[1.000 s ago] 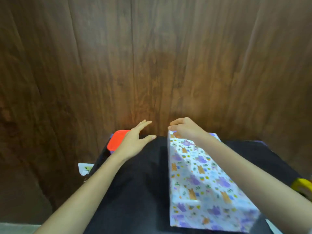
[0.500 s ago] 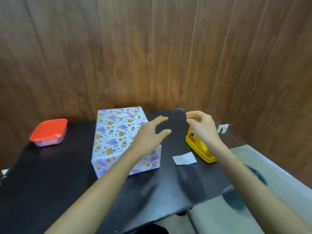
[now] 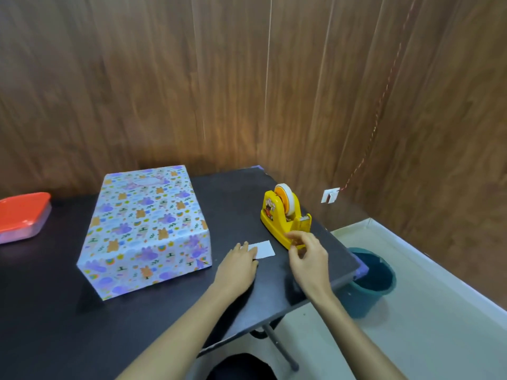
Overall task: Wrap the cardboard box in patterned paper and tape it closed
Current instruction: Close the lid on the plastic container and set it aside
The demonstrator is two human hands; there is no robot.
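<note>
Wrapped box (image 3: 145,229) lies on the table (image 3: 55,297) beside the left hand (image 3: 237,266), flat on a white slip (image 3: 264,249); the right hand (image 3: 307,259) curls a narrow grip at the tape dispenser (image 3: 284,212), hold unclear.

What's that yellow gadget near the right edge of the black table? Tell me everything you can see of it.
A yellow plastic tape dispenser, upright on the black table near its right edge. A whitish tape roll on an orange hub sits in its top, a cartoon sticker marks its side, a cutter its near end. The right hand, fingers curled, covers its near foot; whether it pinches tape cannot be told.
</note>
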